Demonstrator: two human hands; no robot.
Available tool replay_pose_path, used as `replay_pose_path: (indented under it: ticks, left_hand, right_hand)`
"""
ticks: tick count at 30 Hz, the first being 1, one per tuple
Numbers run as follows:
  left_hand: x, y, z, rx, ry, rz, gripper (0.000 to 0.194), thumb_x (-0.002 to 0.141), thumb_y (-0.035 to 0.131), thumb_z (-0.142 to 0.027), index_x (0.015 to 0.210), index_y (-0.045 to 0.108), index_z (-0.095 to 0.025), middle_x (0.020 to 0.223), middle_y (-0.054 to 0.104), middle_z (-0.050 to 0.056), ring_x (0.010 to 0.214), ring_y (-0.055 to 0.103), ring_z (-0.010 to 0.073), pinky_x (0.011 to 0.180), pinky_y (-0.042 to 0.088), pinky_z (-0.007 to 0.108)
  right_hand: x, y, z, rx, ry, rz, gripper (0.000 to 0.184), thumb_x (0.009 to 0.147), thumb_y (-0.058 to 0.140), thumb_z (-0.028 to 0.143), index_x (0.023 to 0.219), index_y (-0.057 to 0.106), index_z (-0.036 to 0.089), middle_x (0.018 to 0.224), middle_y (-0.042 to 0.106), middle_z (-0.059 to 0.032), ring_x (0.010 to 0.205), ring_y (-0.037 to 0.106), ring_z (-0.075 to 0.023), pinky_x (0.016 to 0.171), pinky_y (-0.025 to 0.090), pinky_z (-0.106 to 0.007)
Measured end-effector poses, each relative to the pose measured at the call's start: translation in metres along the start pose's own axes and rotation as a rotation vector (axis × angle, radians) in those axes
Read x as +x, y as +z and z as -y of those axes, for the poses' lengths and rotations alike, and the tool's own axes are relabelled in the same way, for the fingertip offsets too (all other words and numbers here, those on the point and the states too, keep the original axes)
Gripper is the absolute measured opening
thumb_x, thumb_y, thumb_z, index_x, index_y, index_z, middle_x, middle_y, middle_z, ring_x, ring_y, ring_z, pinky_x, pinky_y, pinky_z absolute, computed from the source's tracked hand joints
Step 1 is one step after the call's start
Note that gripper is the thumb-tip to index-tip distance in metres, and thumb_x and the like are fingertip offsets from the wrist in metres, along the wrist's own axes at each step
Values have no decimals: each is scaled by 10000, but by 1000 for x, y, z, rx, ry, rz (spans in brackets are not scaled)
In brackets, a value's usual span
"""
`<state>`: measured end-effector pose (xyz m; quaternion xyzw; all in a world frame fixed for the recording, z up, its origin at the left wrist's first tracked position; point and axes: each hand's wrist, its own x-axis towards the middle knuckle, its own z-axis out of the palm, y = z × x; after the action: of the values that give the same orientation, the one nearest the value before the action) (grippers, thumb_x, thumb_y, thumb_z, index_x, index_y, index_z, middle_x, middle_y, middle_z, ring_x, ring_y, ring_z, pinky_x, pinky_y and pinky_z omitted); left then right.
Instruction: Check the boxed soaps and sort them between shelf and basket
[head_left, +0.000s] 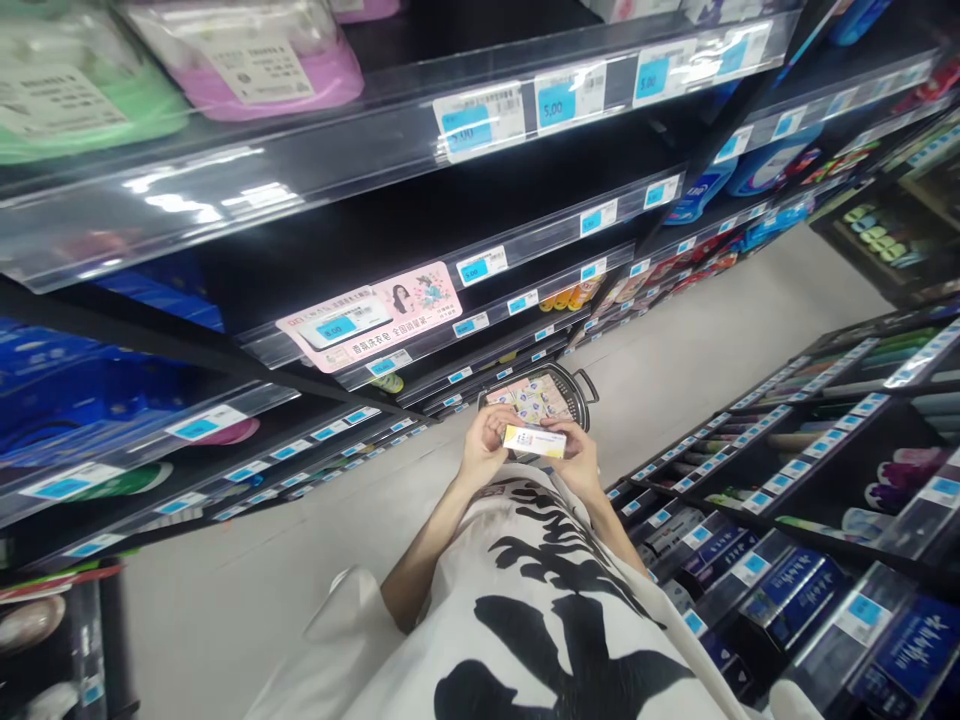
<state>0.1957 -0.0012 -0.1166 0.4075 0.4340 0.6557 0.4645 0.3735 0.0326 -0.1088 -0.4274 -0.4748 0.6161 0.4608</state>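
I hold a small white and yellow box (534, 441) in both hands, close to my body above my white shirt with black print. My left hand (484, 437) grips its left end with the fingers curled round it. My right hand (576, 452) closes on its right end. Just beyond the box, a black wire shopping basket (577, 385) on the floor holds several flat packets.
Dark store shelves with blue price tags line both sides of a pale aisle floor (690, 350). The left shelves carry pink and green packs (255, 60) and blue goods. The right shelves (825, 470) hold small boxed and bottled items.
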Motion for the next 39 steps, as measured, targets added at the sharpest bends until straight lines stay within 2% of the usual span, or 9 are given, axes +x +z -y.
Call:
replay_pose_path:
  ticks: [4, 8, 13, 19, 25, 29, 33, 35, 39]
  left_hand:
    - [-6, 5, 1, 54, 74, -73, 397, 837, 794, -388, 1131, 600, -205, 801, 648, 10, 836, 708, 194, 896, 587, 386]
    - [-19, 6, 5, 167, 233, -106, 95, 949, 683, -307, 957, 649, -218, 698, 642, -17, 803, 726, 188, 947, 600, 438]
    - [-27, 4, 11, 329, 424, -92, 159, 1011, 620, -313, 899, 717, -255, 594, 666, -35, 706, 759, 211, 888, 651, 515]
    - [-24, 3, 2, 497, 657, 21, 177, 959, 673, -166, 1047, 756, -294, 864, 800, 40, 870, 794, 261, 849, 681, 542]
    - [-15, 11, -15, 410, 491, -110, 225, 984, 651, -208, 1182, 715, -293, 1135, 755, 79, 1116, 729, 272, 1001, 611, 544]
    - [-11, 9, -24, 214, 198, 53, 314, 1028, 605, -357, 1326, 663, -280, 1384, 623, 142, 1314, 610, 308, 1049, 575, 498]
    - [-10, 7, -25, 275, -50, 186, 525, 959, 711, -461, 1430, 577, -274, 1453, 578, 147, 1369, 560, 334, 1063, 547, 458]
    - [-10, 8, -20, 264, -72, 177, 563, 906, 788, -431, 1399, 570, -270, 1406, 611, 132, 1315, 602, 313, 1066, 536, 441]
    - [-7, 10, -11, 96, 86, 144, 384, 891, 816, -370, 1189, 604, -255, 1260, 668, 96, 1224, 656, 258, 1023, 545, 398]
  right_hand:
    - [-2, -7, -6, 22, 138, 61, 737, 467, 1009, 161, 1140, 730, 271, 1243, 725, -56, 1156, 674, -247, 1050, 543, -409]
    - [-10, -8, -3, 143, 255, 134, 822, 487, 1019, 192, 1237, 696, 286, 1262, 722, -49, 1160, 663, -247, 1013, 561, -404]
    - [-15, -5, 18, 47, 64, 33, 745, 500, 1009, 164, 1170, 706, 289, 1195, 731, -38, 1141, 661, -251, 1049, 535, -410]
    - [-13, -5, 28, 34, -76, -44, 668, 505, 1006, 183, 1074, 670, 286, 1204, 746, -72, 1165, 675, -289, 1050, 540, -472]
    - [-12, -5, 25, 62, -74, -69, 658, 498, 1008, 225, 1044, 647, 298, 1190, 738, -59, 1142, 679, -277, 1020, 556, -455]
    - [-14, -5, 22, 55, -75, -60, 658, 544, 999, 240, 1090, 637, 299, 1240, 718, -68, 1176, 667, -273, 1027, 549, -445]
    - [-14, 0, 21, -7, -118, -48, 563, 609, 971, 257, 1070, 651, 289, 1284, 687, -89, 1241, 634, -290, 1069, 530, -469]
    - [-14, 3, 22, -35, -160, -64, 562, 622, 957, 243, 1086, 644, 289, 1316, 666, -95, 1293, 607, -297, 1114, 503, -485]
    - [-13, 5, 27, -25, -214, -142, 597, 633, 929, 212, 1134, 614, 292, 1298, 669, -105, 1284, 613, -303, 1139, 483, -517]
